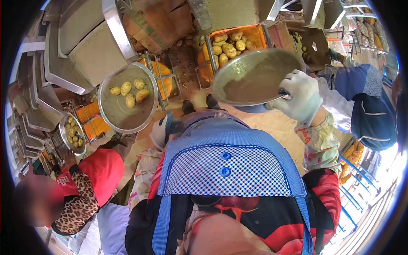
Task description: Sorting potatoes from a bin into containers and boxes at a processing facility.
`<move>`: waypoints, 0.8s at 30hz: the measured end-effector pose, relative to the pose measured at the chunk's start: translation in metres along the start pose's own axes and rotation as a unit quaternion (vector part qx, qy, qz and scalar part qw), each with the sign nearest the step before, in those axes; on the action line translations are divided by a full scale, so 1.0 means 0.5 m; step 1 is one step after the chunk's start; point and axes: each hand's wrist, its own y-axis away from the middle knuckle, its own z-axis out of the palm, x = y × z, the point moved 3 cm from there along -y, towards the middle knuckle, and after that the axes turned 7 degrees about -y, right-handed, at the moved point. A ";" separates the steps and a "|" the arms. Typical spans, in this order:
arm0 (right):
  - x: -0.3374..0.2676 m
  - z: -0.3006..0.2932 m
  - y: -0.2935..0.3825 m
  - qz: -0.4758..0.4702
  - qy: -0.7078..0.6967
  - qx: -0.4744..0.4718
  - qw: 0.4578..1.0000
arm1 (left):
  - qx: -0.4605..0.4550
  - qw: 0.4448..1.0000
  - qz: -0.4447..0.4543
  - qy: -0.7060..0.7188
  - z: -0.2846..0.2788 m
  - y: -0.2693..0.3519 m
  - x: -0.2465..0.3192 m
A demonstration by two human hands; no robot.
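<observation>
My right hand (299, 95), in a white work glove, grips the near right rim of a wide metal basin (255, 83). The basin is raised and tilted in front of me, with dirt and no potatoes visible inside. Behind it, potatoes (229, 49) fill an orange-lined metal frame. My left hand (161, 130), also gloved, hangs low beside my blue apron (220, 130); blur hides its fingers. Nearest to it, on the left, stands a second metal basin (127, 122), where several potatoes (129, 91) lie loose.
Metal chutes (95, 54) line the left and back. At left, a co-worker in a red apron (98, 175) reaches to another basin of potatoes (73, 132). Another person in blue (360, 83) stands close on my right. Flattened cardboard (159, 25) and an orange-lined frame (162, 79) are ahead.
</observation>
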 end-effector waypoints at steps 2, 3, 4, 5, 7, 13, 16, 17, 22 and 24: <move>-0.031 0.014 -0.009 -0.063 -0.009 0.010 0.998 | -0.078 0.991 0.105 0.018 0.073 0.015 0.105; -0.052 0.022 -0.014 -0.116 -0.001 0.022 0.993 | -0.083 0.993 0.087 0.014 0.105 0.013 0.141; -0.072 0.036 -0.020 -0.153 -0.013 0.028 0.988 | -0.124 0.976 0.071 0.164 0.142 0.000 0.168; -0.091 0.049 -0.026 -0.195 0.001 0.046 0.980 | -0.165 0.946 0.066 0.271 0.158 -0.008 0.191; -0.114 0.076 -0.025 -0.236 -0.020 0.017 0.971 | -0.142 0.944 0.034 0.296 0.160 -0.031 0.205; -0.059 0.144 -0.006 -0.296 -0.222 0.227 0.901 | -0.029 0.982 0.157 0.101 0.072 0.011 0.139; 0.052 0.227 -0.026 -0.067 -0.234 0.151 0.958 | 0.059 0.973 0.217 0.058 0.046 0.060 0.117; 0.087 0.268 -0.052 0.014 -0.221 0.082 0.972 | 0.098 0.971 0.167 0.141 0.039 0.066 0.106; 0.214 0.444 -0.172 0.167 -0.198 -0.056 0.964 | 0.226 0.945 0.105 0.213 0.052 0.099 0.054; 0.241 0.491 -0.232 0.158 -0.188 -0.003 0.969 | 0.246 0.943 0.099 0.200 0.067 0.120 0.027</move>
